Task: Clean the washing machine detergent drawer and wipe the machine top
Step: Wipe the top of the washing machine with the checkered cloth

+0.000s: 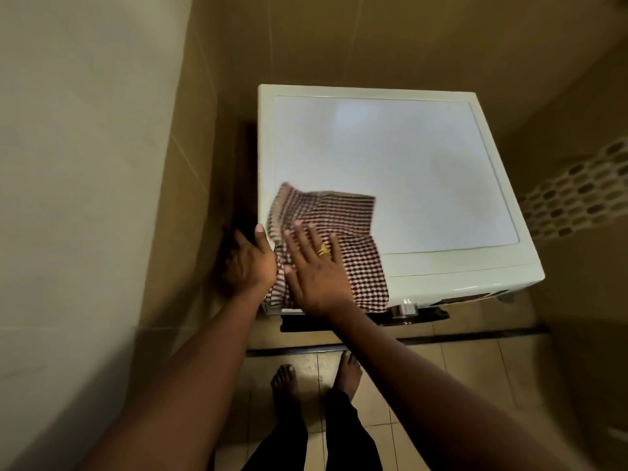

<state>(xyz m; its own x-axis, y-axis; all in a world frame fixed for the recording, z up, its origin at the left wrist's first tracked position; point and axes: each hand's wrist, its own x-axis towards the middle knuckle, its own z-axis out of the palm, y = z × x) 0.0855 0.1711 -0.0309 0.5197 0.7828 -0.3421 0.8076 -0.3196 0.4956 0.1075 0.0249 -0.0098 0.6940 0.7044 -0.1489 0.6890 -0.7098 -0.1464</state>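
Cloth (pixel 339 219), checked maroon and white, spread creased over front left corner of washer top (pixel 407 158), near part draped over front edge. Right hand (pixel 316 266) flat on cloth, palm down, fingers straight and fanned, gold ring (pixel 323 249) on one finger. Left hand (pixel 251 263) at left edge of top, just beside right hand, thumb up against cloth's left border, fingers down washer's side in shadow; cannot tell whether gripping cloth or only resting there. Top white and glossy, pale reflection toward back left corner. Silver knob (pixel 404 307) on front panel, just right of cloth's hanging part. Dark part (pixel 306 326) jutting out under front left corner, below right wrist; cannot tell whether drawer or something else. Tan tiled walls (pixel 306 39) behind and right of washer, white wall on left. Bare feet (pixel 285 379) on tiled floor (pixel 424 365) before washer, dark trousers below them at bottom edge of view.
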